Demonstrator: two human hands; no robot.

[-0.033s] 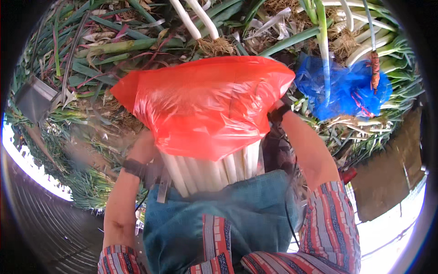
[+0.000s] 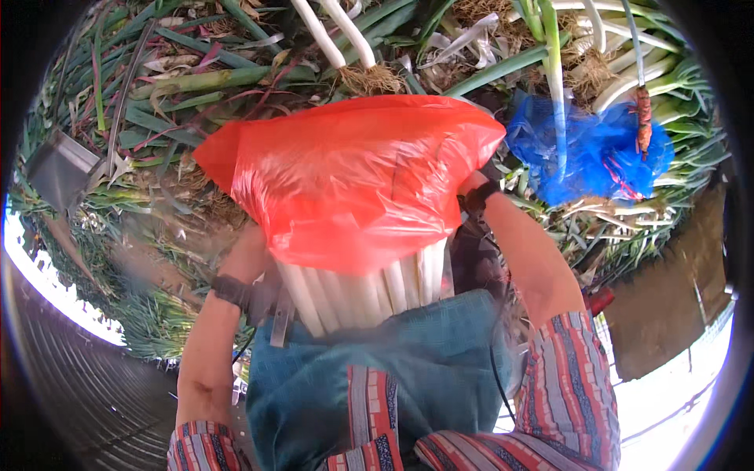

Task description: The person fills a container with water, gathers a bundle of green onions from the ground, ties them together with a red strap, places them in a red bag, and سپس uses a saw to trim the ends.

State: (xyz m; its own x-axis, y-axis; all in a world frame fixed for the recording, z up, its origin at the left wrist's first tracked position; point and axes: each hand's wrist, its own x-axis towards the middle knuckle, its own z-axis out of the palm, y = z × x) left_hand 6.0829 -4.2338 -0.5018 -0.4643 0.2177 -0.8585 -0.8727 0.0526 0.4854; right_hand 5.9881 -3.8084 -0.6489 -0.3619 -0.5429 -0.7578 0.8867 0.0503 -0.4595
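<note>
A red plastic bag covers the far part of a bundle of white leek stalks. The stalks' near ends show below the bag and rest against the teal apron over my lap. At the bag's left side my left hand reaches under or behind the plastic, its fingers hidden. On the right, my right hand goes in beneath the bag's edge, and its fingers are hidden too. Both wrists wear dark bands. Whether either hand grips the bag or the stalks cannot be seen.
A crumpled blue plastic bag lies on leeks at the right. Two white leeks with roots lie beyond the red bag. Green leaves and litter spread at far left, near a grey metal piece. Brown board stands at right.
The red bag's near edge has drawn very slightly away from me, and its side corners have shifted a little inward. Both arms stay nearly in place.
</note>
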